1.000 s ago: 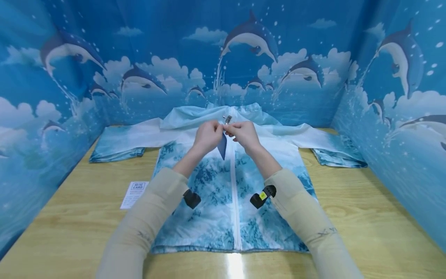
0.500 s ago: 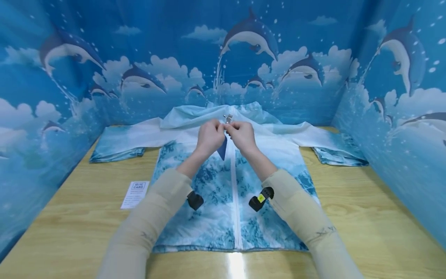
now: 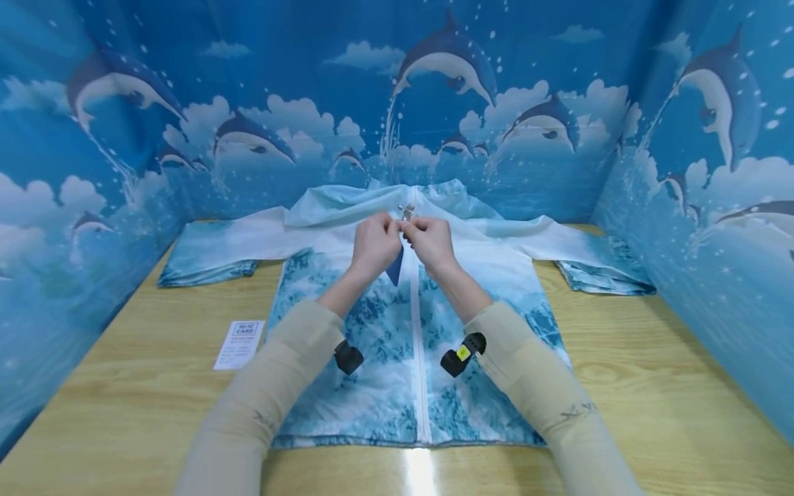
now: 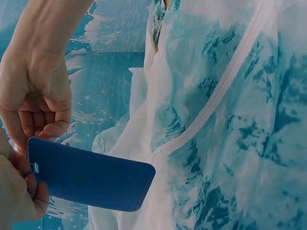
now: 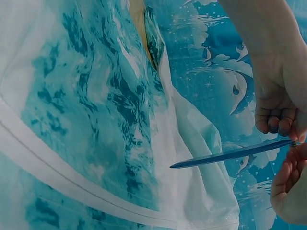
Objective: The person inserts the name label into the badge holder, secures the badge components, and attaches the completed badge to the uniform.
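A blue card holder hangs below my hands, over the chest of a blue-and-white zip jacket. Fingers and thumb of my left hand pinch the holder's slotted end. From the other side, my right hand pinches the fitting below a metal clip, which sticks up past the fingertips. Both hands' fingertips meet at the slot. In the right wrist view the holder appears edge-on. Fingers hide the joint between clip and holder.
The jacket lies spread on a wooden table, its sleeves out sideways with folded ends. A white printed card lies left of it, close to my left forearm. Dolphin-print curtains enclose the back and sides.
My right fingers have curled in closer to the left fingertips, and the clip stands more upright. The left hand has shifted slightly right, with the card holder still hanging from it.
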Available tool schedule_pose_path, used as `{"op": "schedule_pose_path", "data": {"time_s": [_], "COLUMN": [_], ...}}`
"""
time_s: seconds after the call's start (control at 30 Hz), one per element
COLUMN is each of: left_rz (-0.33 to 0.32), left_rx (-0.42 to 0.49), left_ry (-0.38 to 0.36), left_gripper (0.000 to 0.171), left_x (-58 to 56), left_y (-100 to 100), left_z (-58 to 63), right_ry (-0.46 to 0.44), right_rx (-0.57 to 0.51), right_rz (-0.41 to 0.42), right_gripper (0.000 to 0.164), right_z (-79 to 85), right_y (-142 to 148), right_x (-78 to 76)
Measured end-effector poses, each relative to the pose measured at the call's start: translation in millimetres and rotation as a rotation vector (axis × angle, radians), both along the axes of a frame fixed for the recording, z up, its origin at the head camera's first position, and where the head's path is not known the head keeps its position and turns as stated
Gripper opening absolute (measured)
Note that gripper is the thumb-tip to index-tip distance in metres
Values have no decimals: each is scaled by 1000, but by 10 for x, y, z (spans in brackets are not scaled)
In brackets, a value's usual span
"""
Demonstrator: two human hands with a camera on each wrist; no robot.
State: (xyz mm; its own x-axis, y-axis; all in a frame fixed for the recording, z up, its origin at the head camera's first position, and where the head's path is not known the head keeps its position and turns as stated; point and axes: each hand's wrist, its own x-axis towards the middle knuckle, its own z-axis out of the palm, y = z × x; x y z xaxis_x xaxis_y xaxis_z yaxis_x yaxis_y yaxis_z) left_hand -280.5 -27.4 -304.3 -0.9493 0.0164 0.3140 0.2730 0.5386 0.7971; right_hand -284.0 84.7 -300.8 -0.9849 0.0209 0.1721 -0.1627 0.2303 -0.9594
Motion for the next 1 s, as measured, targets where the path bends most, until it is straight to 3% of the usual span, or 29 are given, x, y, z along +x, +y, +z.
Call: {"op": "schedule_pose_path", "data": {"time_s": [0.33, 0.53, 0.7, 0.83, 1.0], "left_rz": [19, -42, -95, -114, -94], "left_rx": [5, -80, -132, -168, -210], "left_ry": [-15, -68, -87, -92, -124], "left_gripper": [28, 28, 31, 32, 34], "left_x": [-7, -25, -40, -45, -18], "left_y": [-6, -59, -117, -124, -79], "left_z": [-15, 12, 61, 89, 109], "right_ry": [-67, -116, -165, -179, -148], "right_rx": [-14, 81, 71, 56, 44], "right_rz": [6, 55, 99, 72, 12], "right_gripper": [25, 28, 32, 30, 29], "right_z": [-15, 26, 64, 83, 71], "right_y": [23, 119, 150, 138, 101], "right_x": [-30, -60, -65, -58, -46]}}
